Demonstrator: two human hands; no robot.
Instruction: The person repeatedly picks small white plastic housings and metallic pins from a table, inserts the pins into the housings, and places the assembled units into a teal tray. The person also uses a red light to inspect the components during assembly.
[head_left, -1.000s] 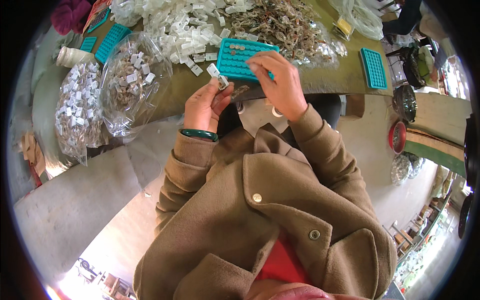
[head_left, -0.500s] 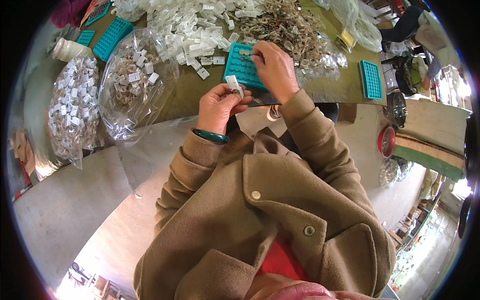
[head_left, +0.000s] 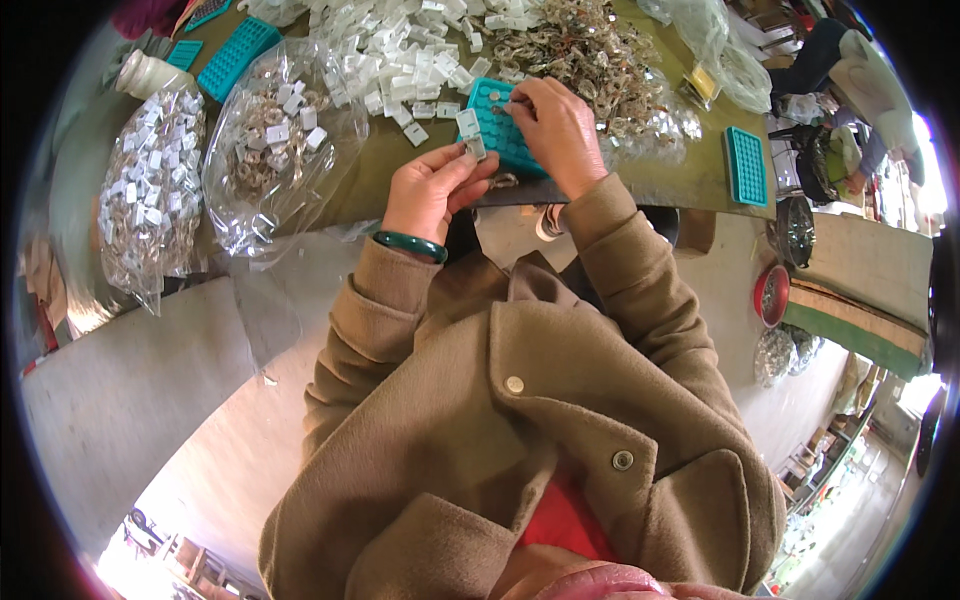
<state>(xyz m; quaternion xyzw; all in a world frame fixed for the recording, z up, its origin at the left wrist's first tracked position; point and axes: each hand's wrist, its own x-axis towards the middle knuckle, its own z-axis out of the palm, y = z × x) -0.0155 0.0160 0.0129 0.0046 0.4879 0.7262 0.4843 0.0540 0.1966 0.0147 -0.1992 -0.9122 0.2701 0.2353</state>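
Note:
My left hand [head_left: 425, 195], wearing a dark green bangle, pinches a small white plastic case [head_left: 469, 132] upright between thumb and fingers. A thin looped strand [head_left: 505, 181] hangs beside its fingertips; whether it joins the case I cannot tell. My right hand [head_left: 562, 135] is over a teal tray [head_left: 515, 152] with rows of round pockets. Its thumb and forefinger are pinched together, and anything between them is too small to make out. A few small silvery discs [head_left: 494, 96] sit in the tray's far pockets.
A heap of white plastic cases [head_left: 400, 50] lies beyond the tray, next to a tangled pile of clear-and-brown strands [head_left: 580, 60]. Clear bags [head_left: 150, 190] of parts stand at left. Other teal trays [head_left: 746, 166] lie at right and far left. A person sits far right.
The case in my left hand has shifted slightly upward and now tilts differently, nearer the tray's edge. My right hand stays over the tray, its fingers slightly shifted. The whole view has moved a little.

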